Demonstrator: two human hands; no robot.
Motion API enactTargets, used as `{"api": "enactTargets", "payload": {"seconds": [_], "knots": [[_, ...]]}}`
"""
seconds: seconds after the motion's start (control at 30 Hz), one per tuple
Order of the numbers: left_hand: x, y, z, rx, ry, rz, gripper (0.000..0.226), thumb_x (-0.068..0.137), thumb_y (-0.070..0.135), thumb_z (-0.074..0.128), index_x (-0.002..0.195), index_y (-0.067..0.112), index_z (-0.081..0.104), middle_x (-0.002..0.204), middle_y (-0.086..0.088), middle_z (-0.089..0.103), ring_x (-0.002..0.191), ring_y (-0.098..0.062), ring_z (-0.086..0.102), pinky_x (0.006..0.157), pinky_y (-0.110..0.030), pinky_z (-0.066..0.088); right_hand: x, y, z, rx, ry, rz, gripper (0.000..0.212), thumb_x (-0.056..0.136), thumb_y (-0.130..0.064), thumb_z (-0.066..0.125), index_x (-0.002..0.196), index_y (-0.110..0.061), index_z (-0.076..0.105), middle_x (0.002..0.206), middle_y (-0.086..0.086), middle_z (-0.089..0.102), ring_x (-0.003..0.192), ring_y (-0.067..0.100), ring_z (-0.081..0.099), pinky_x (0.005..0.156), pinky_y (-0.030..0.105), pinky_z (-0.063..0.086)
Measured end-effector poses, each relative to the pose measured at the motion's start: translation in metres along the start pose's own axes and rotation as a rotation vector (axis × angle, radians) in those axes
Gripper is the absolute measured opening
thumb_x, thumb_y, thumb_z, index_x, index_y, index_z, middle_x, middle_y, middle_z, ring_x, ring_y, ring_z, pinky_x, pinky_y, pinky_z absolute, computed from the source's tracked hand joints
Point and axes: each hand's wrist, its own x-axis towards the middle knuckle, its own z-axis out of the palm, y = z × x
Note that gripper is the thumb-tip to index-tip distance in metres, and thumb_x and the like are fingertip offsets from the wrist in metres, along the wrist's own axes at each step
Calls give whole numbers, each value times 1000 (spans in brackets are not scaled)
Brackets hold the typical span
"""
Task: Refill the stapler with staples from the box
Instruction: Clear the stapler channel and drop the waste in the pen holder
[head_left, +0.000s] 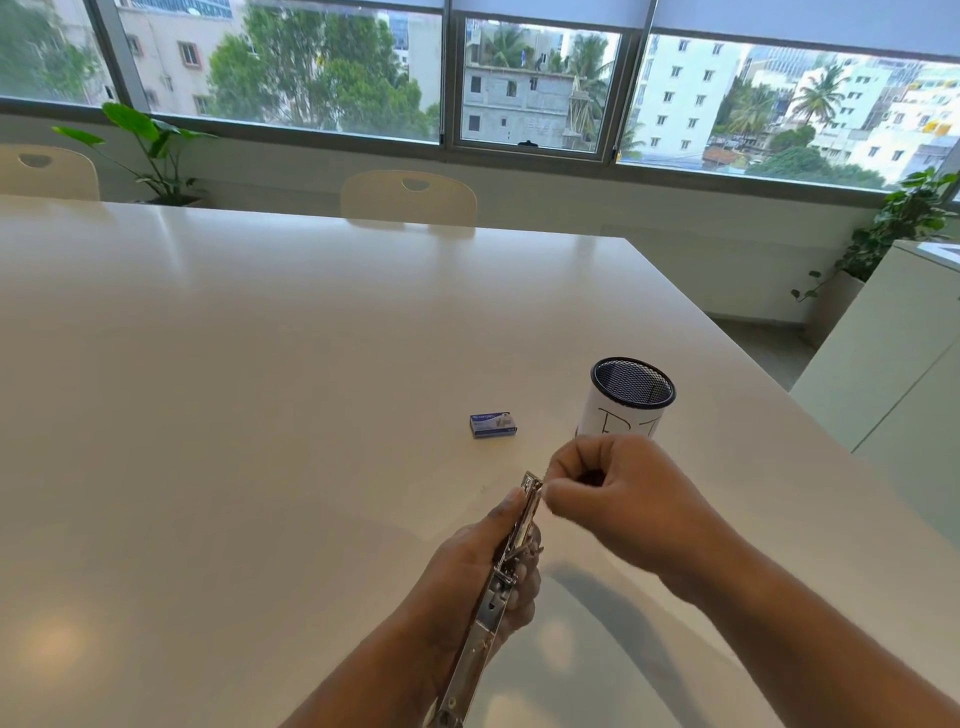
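a mesh pen cup (632, 400) stands on the white table (260, 389), a chair (409, 200) and plant (150, 150) beyond.

Setting: office meeting room. Indicators: a large white conference table (260, 338) with moulded chairs (409, 200) along its far edge, a wire-mesh pen holder (631, 400) and a box of staples (493, 425) on it, full-width windows (332, 67) with roller blinds (805, 21), and potted plants (150, 150).

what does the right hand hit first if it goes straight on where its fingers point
Probably the front tip of the stapler: the right hand points its fingertips left at it, nearly touching. The left hand holds it. Depth unclear.
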Motion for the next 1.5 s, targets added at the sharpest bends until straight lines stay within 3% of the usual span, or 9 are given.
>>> {"api": "enactTargets", "payload": {"seconds": [0.1, 0.23, 0.43, 0.77, 0.97, 1.1, 1.2, 1.3, 1.5], "knots": [[-1, 1, 0, 8, -10, -12, 48, 89, 48, 57, 60, 11, 62, 50, -4, 47, 33, -10, 41, 34, -18, 32, 4, -1, -12, 91, -19, 57, 12, 71, -14, 71, 61, -9, 73, 73, -2, 78, 63, 8, 71, 48, 14, 48], [-1, 2, 1, -3, -11, -23, 49, 91, 48, 55, 58, 12, 63, 50, -2, 47, 33, -9, 41, 34, -18, 32, 4, -3, -17, 189, -69, 127, 16, 80, 2, 67, 66, -6, 69, 60, 9, 69, 57, 14, 68, 49, 19, 51], [-1, 2, 1, 4, 6, -35, 49, 91, 48, 55, 60, 11, 62, 50, -3, 48, 34, -9, 42, 34, -18, 32, 8, 1, -21, 301, -114, 182, 14, 86, 6, 66, 87, -6, 74, 66, 5, 73, 62, 11, 72, 53, 18, 55], [-1, 2, 3, 3, -4, -37, 42, 82, 48, 62, 61, 12, 57, 49, -2, 46, 33, -10, 41, 33, -18, 31, 70, -4, -71, 333, 15, 176, 18, 80, 13, 69, 73, -3, 72, 63, 6, 75, 62, 13, 75, 60, 18, 59], [1, 0, -1, 8, -15, -29, 42, 81, 49, 64, 61, 13, 59, 49, -3, 45, 33, -10, 41, 34, -18, 29, 110, -9, -97, 87, 118, 188, 13, 76, 13, 74, 76, 0, 73, 73, 12, 75, 64, 15, 76, 56, 19, 59], [1, 1, -1, 19, -23, -23, 44, 84, 48, 61, 59, 12, 59, 47, -4, 46, 32, -11, 41, 33, -18, 31, 128, 1, -104, -331, 192, 176, 9, 72, 4, 77, 75, -5, 76, 76, 12, 73, 74, 24, 71, 76, 33, 62], [1, 2, 0, 18, -10, -28, 44, 84, 48, 60, 60, 12, 56, 47, -3, 45, 32, -10, 40, 33, -18, 30, 133, 6, -105, -504, 222, 199, 9, 71, -1, 76, 70, -10, 77, 77, 12, 75, 79, 27, 73, 80, 42, 62], [0, 2, 0, 3, -10, -29, 44, 85, 47, 60, 59, 12, 55, 48, -3, 44, 32, -10, 39, 34, -18, 28, 135, 9, -108, -577, 244, 199, 7, 71, -3, 77, 70, -10, 77, 81, 14, 76, 85, 31, 73, 78, 50, 62], [1, 3, 0, 10, -16, -27, 44, 84, 48, 60, 58, 13, 56, 48, -2, 46, 31, -10, 40, 33, -17, 30, 138, 11, -112, -597, 257, 178, 6, 70, -4, 77, 70, -10, 78, 77, 14, 77, 82, 29, 75, 77, 48, 63]]}}
